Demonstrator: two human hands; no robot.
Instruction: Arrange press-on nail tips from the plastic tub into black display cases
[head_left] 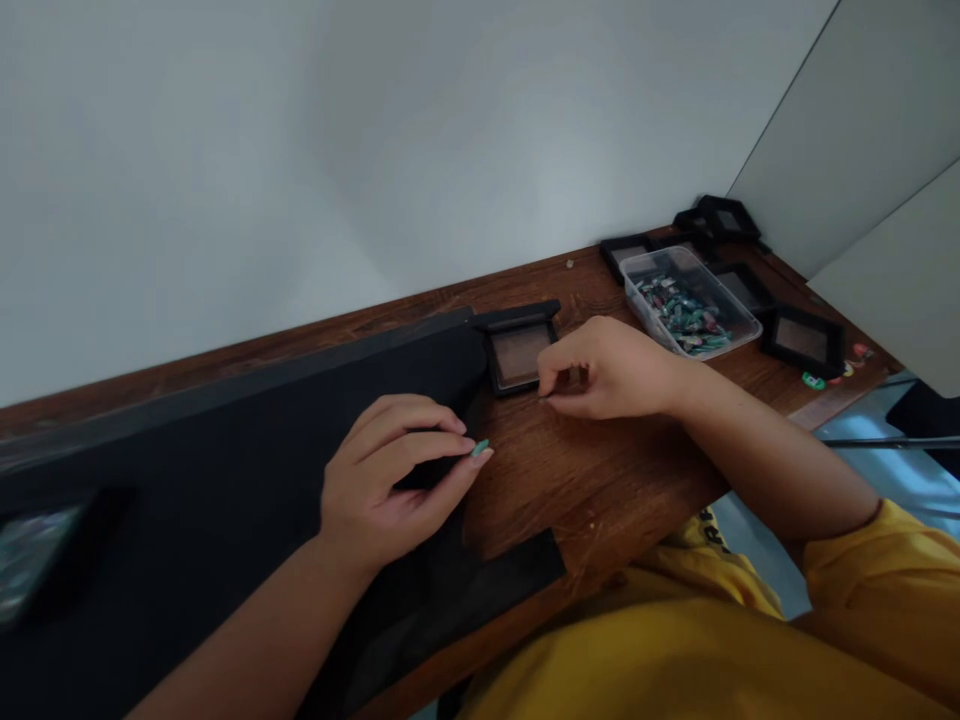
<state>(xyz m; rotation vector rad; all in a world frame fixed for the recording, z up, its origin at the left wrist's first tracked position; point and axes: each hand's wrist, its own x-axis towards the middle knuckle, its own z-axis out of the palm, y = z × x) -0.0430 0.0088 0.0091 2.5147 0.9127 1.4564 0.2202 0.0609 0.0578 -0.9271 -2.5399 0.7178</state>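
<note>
Between the thumb and fingertips of my left hand (397, 480) is a small green stone-like piece (480, 448), held above the edge where black sheet meets wood. My right hand (607, 370) is closed in a pinch close to the lower right corner of a small black frame-like case (525, 352). Whatever those fingertips hold, if anything, is too small to make out. The case lies on the wood with its clear or brownish pane facing up and a raised black flap along its far side. My right hand covers part of its right edge.
A clear plastic tub (679, 300) of green, dark and reddish pieces stands right of my right hand. Several black cases (802, 340) lie around it. At far left, a blurred black tray or frame (37, 560) with shiny contents rests on the black sheet (225, 480). A white wall rises behind.
</note>
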